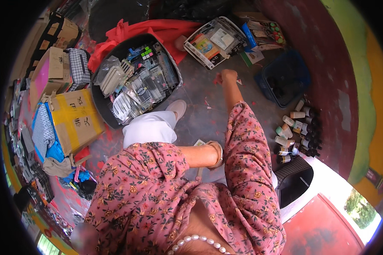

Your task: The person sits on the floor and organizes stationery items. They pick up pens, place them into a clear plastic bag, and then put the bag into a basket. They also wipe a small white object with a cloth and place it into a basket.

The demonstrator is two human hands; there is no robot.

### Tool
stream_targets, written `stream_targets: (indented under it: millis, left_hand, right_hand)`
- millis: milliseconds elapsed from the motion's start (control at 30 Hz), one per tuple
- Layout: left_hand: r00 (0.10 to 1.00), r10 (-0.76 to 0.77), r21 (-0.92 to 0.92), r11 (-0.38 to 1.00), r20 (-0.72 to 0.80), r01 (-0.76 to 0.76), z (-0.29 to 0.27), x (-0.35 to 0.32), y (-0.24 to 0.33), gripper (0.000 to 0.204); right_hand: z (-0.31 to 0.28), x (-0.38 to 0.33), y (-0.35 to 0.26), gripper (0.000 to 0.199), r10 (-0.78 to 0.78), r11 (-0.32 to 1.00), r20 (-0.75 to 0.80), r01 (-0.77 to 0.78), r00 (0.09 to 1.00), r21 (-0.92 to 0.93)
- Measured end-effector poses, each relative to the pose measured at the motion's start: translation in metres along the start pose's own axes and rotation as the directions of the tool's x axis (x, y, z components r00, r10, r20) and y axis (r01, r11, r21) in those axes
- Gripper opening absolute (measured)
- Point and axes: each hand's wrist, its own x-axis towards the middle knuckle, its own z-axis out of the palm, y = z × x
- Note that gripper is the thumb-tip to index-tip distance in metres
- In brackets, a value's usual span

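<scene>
My right hand (229, 76) is stretched out low over the dark floor, its fingers closed. A crumpled red scrap (217, 79) shows right at its fingers; whether it is gripped or lies behind them I cannot tell. Close by are a small pale scrap (239, 81) and, beyond, a white tray (208, 64) of flat packaged items. My left forearm (198, 156) crosses in front of me, with a bracelet (220, 155) at the wrist. The left hand itself is hidden behind my right sleeve. A small printed card (199, 143) lies near that wrist.
On the left stand a large black bin (104, 111) full of packaged goods and a taped cardboard box (78, 120). To the right are a dark blue basket (264, 87), several small bottles (297, 114) and a dark woven basket (304, 170). Red sheeting (134, 28) lies behind.
</scene>
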Motion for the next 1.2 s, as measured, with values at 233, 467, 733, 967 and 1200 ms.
stream_targets:
  millis: [233, 467, 733, 967, 1200]
  left_hand:
    - [0.998, 0.056, -0.037, 0.998, -0.001, -0.056, -0.042, -0.04, 0.0, 0.024]
    - [0.873, -0.294, -0.139, 0.955, -0.389, 0.26, -0.074, -0.066, -0.04, 0.022]
    - [0.749, -0.501, -0.088, 0.851, -0.434, 0.519, -0.076, -0.057, -0.073, 0.03]
    - [0.883, -0.341, -0.009, 0.934, -0.323, 0.357, -0.088, -0.048, -0.045, 0.021]
    - [0.892, -0.382, -0.138, 0.923, -0.24, 0.358, -0.065, -0.053, -0.046, 0.025]
  right_hand:
    - [-0.104, -0.061, 0.051, 0.01, -0.237, 0.956, 0.127, 0.254, 0.963, -0.144]
    - [-0.215, -0.106, 0.152, 0.022, -0.152, 0.314, 0.54, 0.559, 0.828, -0.767]
    - [-0.289, -0.095, 0.223, 0.03, 0.229, 0.099, 0.149, 0.129, 0.962, -0.987]
    - [-0.284, -0.056, 0.303, 0.019, -0.138, 0.113, 0.404, 0.42, 0.904, -0.901]
    - [-0.208, -0.099, 0.19, 0.019, -0.36, 0.158, 0.506, 0.586, 0.784, -0.795]
